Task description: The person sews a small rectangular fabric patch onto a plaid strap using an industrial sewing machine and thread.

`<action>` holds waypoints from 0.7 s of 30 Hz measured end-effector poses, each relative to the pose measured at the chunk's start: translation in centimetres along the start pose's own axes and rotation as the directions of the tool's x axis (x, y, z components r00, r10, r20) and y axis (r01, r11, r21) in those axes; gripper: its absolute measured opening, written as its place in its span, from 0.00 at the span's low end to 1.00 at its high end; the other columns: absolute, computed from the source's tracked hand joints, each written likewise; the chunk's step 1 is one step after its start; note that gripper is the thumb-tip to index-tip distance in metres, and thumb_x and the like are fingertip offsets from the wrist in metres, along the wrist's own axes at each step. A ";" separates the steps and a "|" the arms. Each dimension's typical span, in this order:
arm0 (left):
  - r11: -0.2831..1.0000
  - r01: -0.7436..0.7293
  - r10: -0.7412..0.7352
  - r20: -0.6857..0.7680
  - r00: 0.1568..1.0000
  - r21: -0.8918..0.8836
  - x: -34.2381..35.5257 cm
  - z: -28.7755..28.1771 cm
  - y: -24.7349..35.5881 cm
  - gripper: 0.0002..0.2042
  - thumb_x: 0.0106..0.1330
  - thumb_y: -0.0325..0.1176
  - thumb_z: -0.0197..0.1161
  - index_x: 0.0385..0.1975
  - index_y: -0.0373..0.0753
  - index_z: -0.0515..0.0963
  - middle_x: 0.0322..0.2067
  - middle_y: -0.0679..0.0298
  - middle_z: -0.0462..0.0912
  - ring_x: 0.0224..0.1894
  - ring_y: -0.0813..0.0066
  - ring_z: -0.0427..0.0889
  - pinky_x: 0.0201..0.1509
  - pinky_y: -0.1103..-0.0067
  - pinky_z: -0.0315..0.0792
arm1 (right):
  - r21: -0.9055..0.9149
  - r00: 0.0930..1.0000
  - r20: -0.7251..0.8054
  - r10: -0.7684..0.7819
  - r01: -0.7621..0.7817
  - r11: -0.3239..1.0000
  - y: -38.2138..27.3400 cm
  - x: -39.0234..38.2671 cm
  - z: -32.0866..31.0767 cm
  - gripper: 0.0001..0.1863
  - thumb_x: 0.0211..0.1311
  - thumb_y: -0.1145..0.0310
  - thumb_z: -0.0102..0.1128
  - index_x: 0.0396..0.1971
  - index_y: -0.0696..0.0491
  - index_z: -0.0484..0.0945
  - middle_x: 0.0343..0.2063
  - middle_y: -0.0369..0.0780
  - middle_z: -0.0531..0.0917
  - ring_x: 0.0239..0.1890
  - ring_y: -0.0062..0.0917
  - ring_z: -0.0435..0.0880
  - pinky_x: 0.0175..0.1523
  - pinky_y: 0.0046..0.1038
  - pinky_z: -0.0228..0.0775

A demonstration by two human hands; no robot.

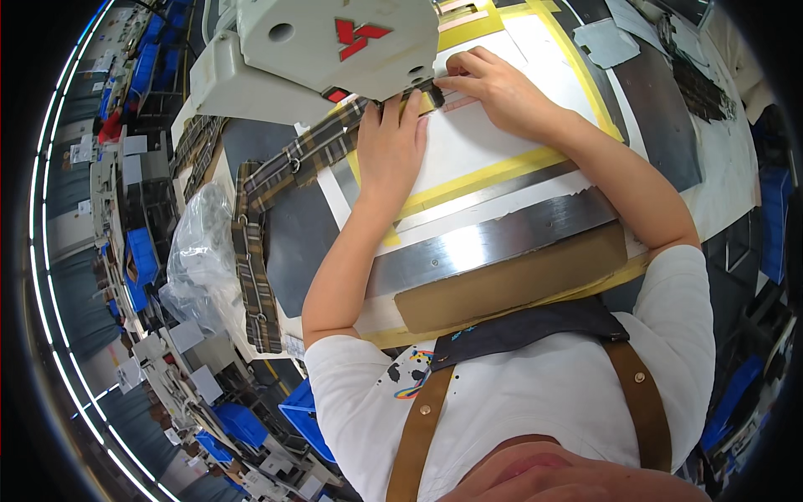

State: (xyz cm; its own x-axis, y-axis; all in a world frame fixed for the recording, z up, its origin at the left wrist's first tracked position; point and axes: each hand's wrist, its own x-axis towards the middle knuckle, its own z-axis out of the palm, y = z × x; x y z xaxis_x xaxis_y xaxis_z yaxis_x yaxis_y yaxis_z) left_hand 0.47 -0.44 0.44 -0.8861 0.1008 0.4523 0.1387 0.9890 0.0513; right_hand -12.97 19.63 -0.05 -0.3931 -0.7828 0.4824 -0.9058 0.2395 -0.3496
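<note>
A long plaid fabric strap in brown, black and cream, with small metal fittings, runs across the worktop to beneath the white head of a sewing machine. My left hand lies on the strap close to the machine, fingers stretched out and pressing it down. On the other side of the stitching area, my right hand has its fingers bent and drawn together at the strap's dark end. The machine head hides the needle and part of the strap from sight.
White sheeting edged with yellow tape covers the work surface. A metal strip and a brown board lie along the near edge. Crumpled clear plastic is at left, a dark fabric bundle at far right.
</note>
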 end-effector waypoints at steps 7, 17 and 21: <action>0.999 -0.007 0.006 -0.025 1.000 -0.044 0.1 0.0 0.1 0.20 0.67 0.33 0.69 0.59 0.41 0.81 0.56 0.54 0.80 0.55 0.45 0.78 0.59 0.59 0.76 | -0.004 1.000 -0.006 -0.003 0.003 1.000 0.0 -0.1 0.0 0.27 0.54 0.87 0.56 0.54 0.54 0.87 0.50 0.40 0.81 0.54 0.36 0.78 0.59 0.36 0.76; 1.000 0.002 -0.001 -0.018 1.000 0.020 -0.1 0.0 0.0 0.20 0.67 0.35 0.70 0.59 0.42 0.80 0.56 0.60 0.82 0.52 0.54 0.80 0.56 0.64 0.77 | -0.037 0.999 -0.044 -0.015 0.013 0.999 -0.2 0.0 -0.1 0.26 0.53 0.86 0.58 0.53 0.53 0.89 0.50 0.40 0.83 0.53 0.36 0.80 0.58 0.36 0.78; 0.999 0.016 -0.016 -0.024 1.000 0.033 -0.1 0.0 0.1 0.20 0.67 0.35 0.70 0.58 0.41 0.80 0.55 0.61 0.82 0.52 0.55 0.80 0.56 0.64 0.77 | -0.020 1.000 0.007 -0.002 0.002 1.000 -0.3 0.0 -0.2 0.28 0.53 0.86 0.59 0.56 0.55 0.86 0.52 0.43 0.82 0.56 0.39 0.79 0.61 0.36 0.77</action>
State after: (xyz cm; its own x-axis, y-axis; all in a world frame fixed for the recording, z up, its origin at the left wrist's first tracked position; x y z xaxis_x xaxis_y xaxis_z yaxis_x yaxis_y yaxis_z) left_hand 0.61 -0.32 0.39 -0.8775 0.0829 0.4723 0.1097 0.9935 0.0294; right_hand -12.72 19.67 0.24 -0.3906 -0.7872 0.4773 -0.9095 0.2498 -0.3323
